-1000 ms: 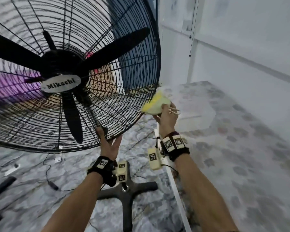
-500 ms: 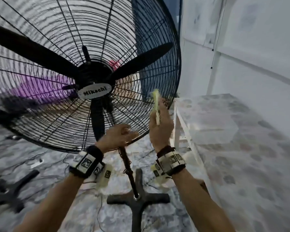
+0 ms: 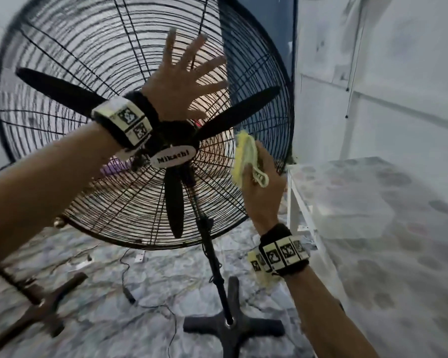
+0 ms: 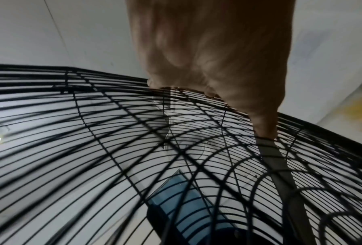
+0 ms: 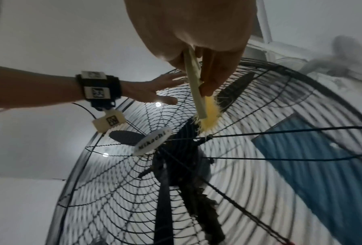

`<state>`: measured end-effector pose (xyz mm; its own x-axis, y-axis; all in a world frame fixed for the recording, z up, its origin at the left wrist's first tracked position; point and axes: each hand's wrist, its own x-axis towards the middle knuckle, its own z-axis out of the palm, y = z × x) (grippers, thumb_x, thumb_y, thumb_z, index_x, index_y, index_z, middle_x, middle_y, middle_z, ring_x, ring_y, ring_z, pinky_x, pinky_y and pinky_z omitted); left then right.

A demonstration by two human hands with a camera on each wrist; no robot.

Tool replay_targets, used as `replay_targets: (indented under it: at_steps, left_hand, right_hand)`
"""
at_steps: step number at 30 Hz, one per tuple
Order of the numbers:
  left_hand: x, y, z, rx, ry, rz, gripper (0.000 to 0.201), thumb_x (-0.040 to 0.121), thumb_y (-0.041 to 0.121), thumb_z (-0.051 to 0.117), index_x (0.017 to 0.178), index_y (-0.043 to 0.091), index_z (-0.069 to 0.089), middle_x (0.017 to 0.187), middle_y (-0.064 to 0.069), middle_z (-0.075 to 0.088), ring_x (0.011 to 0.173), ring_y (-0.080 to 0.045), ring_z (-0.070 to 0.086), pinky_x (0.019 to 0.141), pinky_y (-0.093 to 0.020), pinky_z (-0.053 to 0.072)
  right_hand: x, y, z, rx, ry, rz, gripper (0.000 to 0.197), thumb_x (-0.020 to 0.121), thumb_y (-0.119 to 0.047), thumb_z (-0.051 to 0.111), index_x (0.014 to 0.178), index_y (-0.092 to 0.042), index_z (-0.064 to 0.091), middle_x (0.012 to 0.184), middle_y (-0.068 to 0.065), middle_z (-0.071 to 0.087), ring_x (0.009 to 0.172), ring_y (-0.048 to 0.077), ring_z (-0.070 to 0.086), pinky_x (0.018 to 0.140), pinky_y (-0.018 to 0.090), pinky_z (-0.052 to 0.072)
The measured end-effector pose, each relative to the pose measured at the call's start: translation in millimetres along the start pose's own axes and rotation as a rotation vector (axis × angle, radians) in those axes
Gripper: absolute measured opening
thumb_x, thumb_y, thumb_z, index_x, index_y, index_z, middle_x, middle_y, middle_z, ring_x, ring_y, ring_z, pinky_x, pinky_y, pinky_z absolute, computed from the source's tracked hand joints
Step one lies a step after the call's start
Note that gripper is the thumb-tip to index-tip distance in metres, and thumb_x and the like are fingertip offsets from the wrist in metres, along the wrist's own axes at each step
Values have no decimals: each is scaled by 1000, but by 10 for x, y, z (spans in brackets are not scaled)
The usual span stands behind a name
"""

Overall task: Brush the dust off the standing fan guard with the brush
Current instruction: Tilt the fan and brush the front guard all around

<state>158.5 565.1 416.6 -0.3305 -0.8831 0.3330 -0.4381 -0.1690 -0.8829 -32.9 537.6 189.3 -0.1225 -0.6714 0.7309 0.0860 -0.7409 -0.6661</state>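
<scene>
Right now the brush [image 3: 246,160], gripped in the right hand [image 3: 263,187], stands upright against the fan guard [image 3: 75,60] near its right edge, just right of centre; the left hand [image 3: 177,83], fingers spread, braces the wires higher up.

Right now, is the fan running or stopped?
Stopped, it appears: the three black blades behind the fan guard show as separate, sharp-edged shapes in the head view, not a spinning blur. No switch is visible.

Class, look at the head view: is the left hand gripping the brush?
No: the left hand is spread flat against the fan guard, while the right hand holds the yellow brush.
</scene>
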Motion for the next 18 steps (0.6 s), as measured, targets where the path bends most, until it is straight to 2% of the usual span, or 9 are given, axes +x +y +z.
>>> replay_targets:
  at_steps: [1,3,4,7,9,11,14,16,18]
  left_hand:
    - [-2,-19,46,12,13,26,98,84,86,37,164,45,-2,175,1,-13,158,-47,-8,116,-81,11]
    - [-5,-36,92,-11,32,40,104,80,90,36,163,45,-7,174,1,-17,158,-46,-7,115,-82,12]
    - [-3,-47,93,-16,30,39,107,78,92,37,163,44,-7,174,2,-18,158,-46,-7,115,-82,12]
    - [9,-107,92,-62,-15,57,117,71,96,44,165,41,3,174,2,-15,158,-44,-11,114,-79,0]
    - [5,-143,109,-93,-46,61,120,69,95,49,165,38,6,174,2,-14,158,-42,-13,114,-77,-5]
    - [16,-177,110,-135,-58,50,123,67,93,58,165,33,14,175,2,-8,159,-39,-11,116,-78,-4]
    - [42,-205,78,-240,-50,34,123,59,84,76,154,17,37,173,-1,10,160,-37,-1,121,-74,2]
    - [70,-217,51,-274,-63,36,122,53,82,80,146,12,44,170,-4,17,159,-38,5,123,-72,1]
    - [105,-201,33,-284,-70,38,124,50,84,79,144,11,45,169,-5,19,158,-39,7,123,-72,0]
  right_hand:
    - [5,-59,45,37,-42,-7,42,102,-20,61,143,-14,56,117,0,73,91,6,72,68,30,62]
    - [11,-152,146,65,-118,-45,42,101,-15,63,142,-9,57,112,-3,73,87,-4,68,68,16,57]
    - [20,-194,200,60,-143,-71,42,100,-14,63,141,-7,57,109,-2,73,83,-5,67,66,10,52]
    - [56,-294,347,38,-187,-158,42,101,-16,61,142,-9,57,100,4,75,69,5,64,59,9,47]
    - [30,-299,441,0,-231,-214,43,101,-14,61,143,-9,55,99,8,75,65,0,58,60,0,40]
    - [-31,-252,490,-33,-245,-194,42,102,-13,60,143,-7,55,95,7,74,64,-10,55,58,-4,34]
    - [-93,-215,475,51,-207,-71,38,102,-19,57,134,2,60,91,2,68,76,-22,57,60,-3,38]
    - [-99,-304,472,149,-180,-15,37,100,-10,61,134,3,55,93,8,68,78,-19,60,61,-2,41]
    - [-83,-400,515,209,-169,-19,46,98,-1,62,141,-6,47,99,15,71,76,-8,64,62,5,47]
